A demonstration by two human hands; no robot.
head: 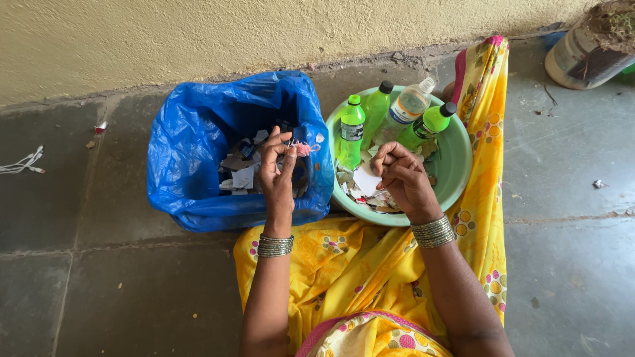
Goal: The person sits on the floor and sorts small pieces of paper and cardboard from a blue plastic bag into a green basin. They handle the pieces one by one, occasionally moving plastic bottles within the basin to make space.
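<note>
My left hand (pixel 276 173) is raised over a bin lined with a blue plastic bag (pixel 192 158) and pinches a small pink and white scrap (pixel 301 147) between thumb and fingers. The bag holds several torn paper and card pieces (pixel 239 173). My right hand (pixel 405 180) reaches into a pale green basin (pixel 456 165), fingers curled on a white paper scrap (pixel 366 180) among mixed litter. Three green plastic bottles (pixel 351 135) and one clear bottle (pixel 409 106) lean inside the basin.
I sit on a grey stone floor with yellow patterned cloth (pixel 357 264) over my lap. A rough yellow wall (pixel 264 33) runs behind the bin. A white cable (pixel 23 162) lies at the far left. A dirty pot (pixel 592 46) stands at the top right.
</note>
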